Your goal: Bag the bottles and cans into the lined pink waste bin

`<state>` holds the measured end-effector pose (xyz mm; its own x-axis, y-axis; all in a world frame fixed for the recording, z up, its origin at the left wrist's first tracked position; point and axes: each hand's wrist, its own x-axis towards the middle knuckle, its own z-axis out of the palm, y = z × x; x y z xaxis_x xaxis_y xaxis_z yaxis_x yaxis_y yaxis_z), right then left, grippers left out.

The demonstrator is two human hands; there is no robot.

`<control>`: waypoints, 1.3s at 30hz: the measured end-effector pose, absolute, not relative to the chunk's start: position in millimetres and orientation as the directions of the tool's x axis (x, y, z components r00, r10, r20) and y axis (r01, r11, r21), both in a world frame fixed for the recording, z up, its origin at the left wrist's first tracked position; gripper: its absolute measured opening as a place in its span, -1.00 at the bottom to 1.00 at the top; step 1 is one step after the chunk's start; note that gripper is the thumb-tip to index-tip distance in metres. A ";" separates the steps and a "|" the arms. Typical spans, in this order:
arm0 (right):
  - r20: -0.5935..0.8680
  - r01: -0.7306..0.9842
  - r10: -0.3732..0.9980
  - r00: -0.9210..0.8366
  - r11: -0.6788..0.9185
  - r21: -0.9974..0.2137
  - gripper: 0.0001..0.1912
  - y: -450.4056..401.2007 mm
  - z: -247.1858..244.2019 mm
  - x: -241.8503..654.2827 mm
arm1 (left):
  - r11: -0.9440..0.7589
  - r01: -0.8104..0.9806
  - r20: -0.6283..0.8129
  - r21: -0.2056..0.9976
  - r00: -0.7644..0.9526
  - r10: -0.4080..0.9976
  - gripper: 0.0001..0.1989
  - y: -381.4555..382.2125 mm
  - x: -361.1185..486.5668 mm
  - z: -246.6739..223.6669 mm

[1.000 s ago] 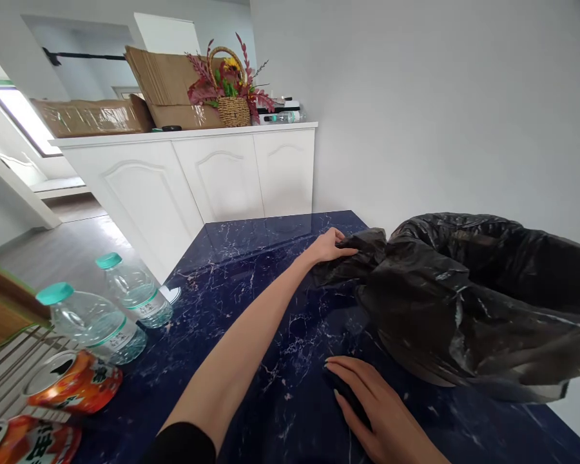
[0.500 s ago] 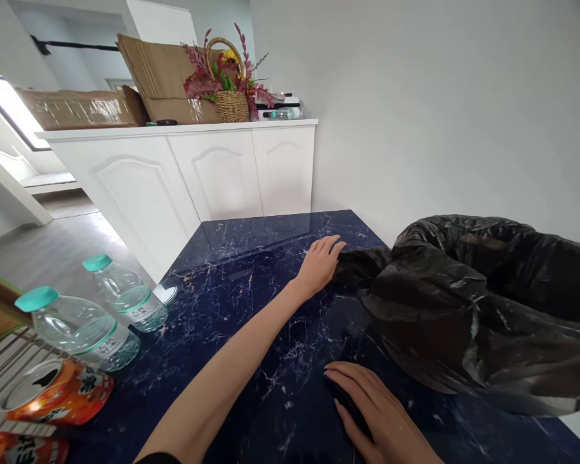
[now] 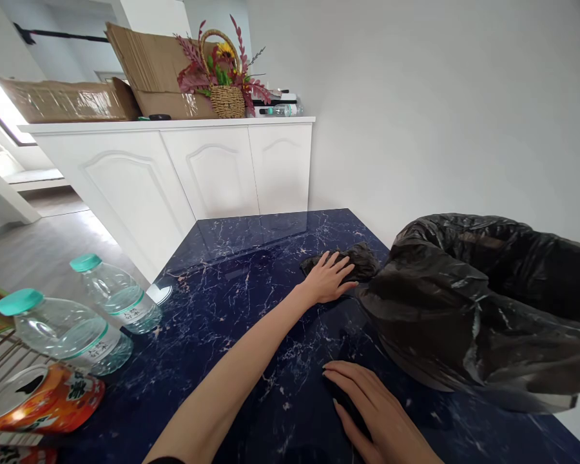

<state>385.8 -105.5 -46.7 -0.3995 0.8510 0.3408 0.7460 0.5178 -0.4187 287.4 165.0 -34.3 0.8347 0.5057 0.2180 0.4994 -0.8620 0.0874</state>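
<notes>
The left hand [image 3: 329,278], which pinched black plastic a second ago, now lies palm down with fingers spread on the crumpled black plastic [image 3: 360,260], now bunched more compactly at the left side of the large, open black plastic bag [image 3: 430,316]. The bag remains on the glossy dark-blue marbled desk [image 3: 212,309]. The right hand [image 3: 374,409] is little changed, fingers and thumb curved around a smooth black object [image 3: 348,403], partly hidden, near the bag.

Can't really make out the black thing [image 3: 348,407] under the right hand [image 3: 379,412], bottom centre. Can't see all of the lower can [image 3: 18,454] either, cut off bottom left.
</notes>
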 end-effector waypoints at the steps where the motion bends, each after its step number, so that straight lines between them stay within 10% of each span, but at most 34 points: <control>1: 0.329 0.746 0.857 -0.397 0.510 -0.427 -0.38 -105.9 -46.8 385.7 | -0.854 0.511 0.236 0.096 0.822 0.518 -0.36 160.7 280.6 -33.8; 15: 0.309 0.780 0.903 -0.298 0.417 -0.466 -0.47 -74.9 -56.4 373.5 | -0.575 0.795 0.177 0.192 0.548 0.817 -0.42 18.4 116.8 -28.8; 26: 0.280 0.884 0.886 0.369 -0.242 -0.399 -0.21 101.1 -39.8 349.8 | -0.606 0.781 0.209 0.150 0.574 0.792 -0.38 -109.1 30.6 -13.3; 39: 0.053 0.842 0.914 0.401 -0.346 -0.413 0.12 133.1 -77.0 366.2 | -0.563 0.808 0.214 0.173 0.527 0.822 -0.33 -116.6 29.3 -8.4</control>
